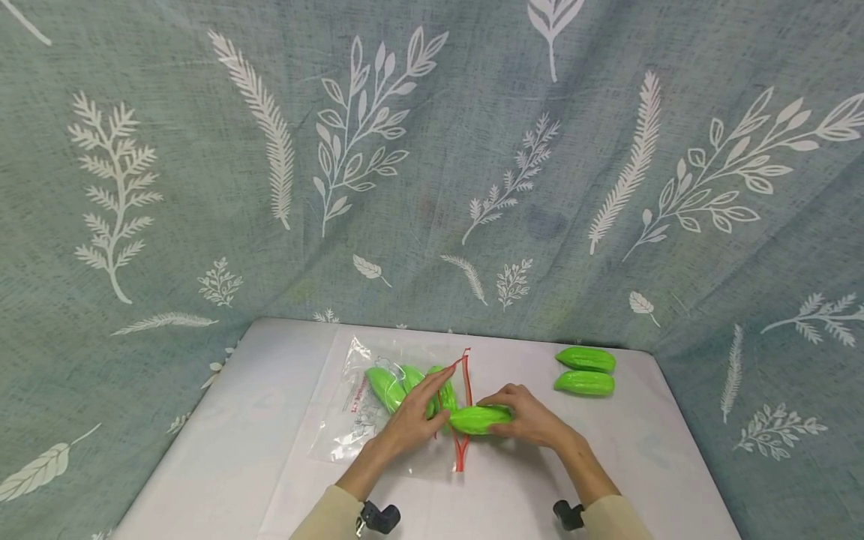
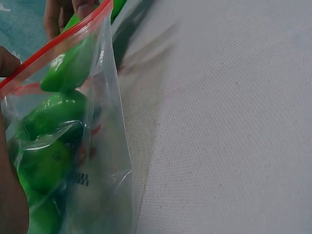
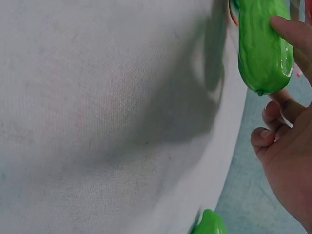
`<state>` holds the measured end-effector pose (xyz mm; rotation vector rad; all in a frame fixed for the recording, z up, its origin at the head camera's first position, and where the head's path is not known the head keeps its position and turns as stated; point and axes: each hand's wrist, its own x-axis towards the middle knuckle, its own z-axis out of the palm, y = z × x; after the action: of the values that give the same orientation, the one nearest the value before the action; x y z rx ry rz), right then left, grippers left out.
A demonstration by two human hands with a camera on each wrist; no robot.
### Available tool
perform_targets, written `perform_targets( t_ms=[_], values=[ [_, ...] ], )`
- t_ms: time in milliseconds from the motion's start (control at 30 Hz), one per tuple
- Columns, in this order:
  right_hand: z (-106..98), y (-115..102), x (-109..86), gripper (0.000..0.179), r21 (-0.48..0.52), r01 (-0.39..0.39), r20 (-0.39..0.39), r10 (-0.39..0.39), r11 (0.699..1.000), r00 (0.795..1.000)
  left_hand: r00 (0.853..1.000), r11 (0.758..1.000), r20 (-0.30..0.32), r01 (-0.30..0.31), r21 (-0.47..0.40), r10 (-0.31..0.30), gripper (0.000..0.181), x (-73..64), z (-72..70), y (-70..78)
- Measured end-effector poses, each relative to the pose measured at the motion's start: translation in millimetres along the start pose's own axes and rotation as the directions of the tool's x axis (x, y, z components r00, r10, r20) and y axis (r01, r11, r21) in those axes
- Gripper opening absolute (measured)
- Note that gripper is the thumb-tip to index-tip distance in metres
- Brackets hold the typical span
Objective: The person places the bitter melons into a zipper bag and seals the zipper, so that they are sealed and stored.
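A clear zip bag point(image 1: 351, 427) with a red zip edge lies on the table, holding several glossy green bitter melons point(image 1: 386, 388). My left hand point(image 1: 412, 416) is at the bag's mouth, gripping the red-edged rim point(image 2: 53, 44) and keeping it raised. My right hand point(image 1: 529, 420) grips another bitter melon point(image 1: 478, 420) between thumb and fingers. Its tapered end is within the bag's opening, while the blunt end point(image 3: 265, 78) remains outside. In the left wrist view, the tapered end sits just above the bagged ones. Part of the left hand is cut off there.
Two more bitter melons point(image 1: 586, 371) lie side by side at the table's back right. A white cloth covers the table point(image 1: 223, 450). Behind and beside it hangs a grey-green curtain point(image 1: 432, 187) with white leaf prints.
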<state>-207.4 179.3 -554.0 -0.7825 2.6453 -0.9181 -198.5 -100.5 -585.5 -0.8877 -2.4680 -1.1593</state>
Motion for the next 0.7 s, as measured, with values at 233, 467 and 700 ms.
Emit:
perform_targets(
  t_ms=[233,467,700],
  values=[
    [1.5,-6.7,3.4,0.045,0.004,0.03,0.016,-0.03,1.0,0.999,1.0,1.0,0.004,0.001,0.005,-0.001,0.077,0.7,-0.4,1.4],
    [1.4,-9.8,4.4,0.045,0.026,0.054,0.031,-0.055,0.998,0.998,1.0,1.0,0.0,0.006,0.007,-0.006,0.077,0.6,-1.1,2.1],
    [3.1,-13.3,5.5,0.047,-0.014,0.059,0.041,-0.058,0.998,0.997,1.0,1.0,0.006,0.018,0.012,-0.018,0.078,0.2,-0.6,2.6]
  ],
)
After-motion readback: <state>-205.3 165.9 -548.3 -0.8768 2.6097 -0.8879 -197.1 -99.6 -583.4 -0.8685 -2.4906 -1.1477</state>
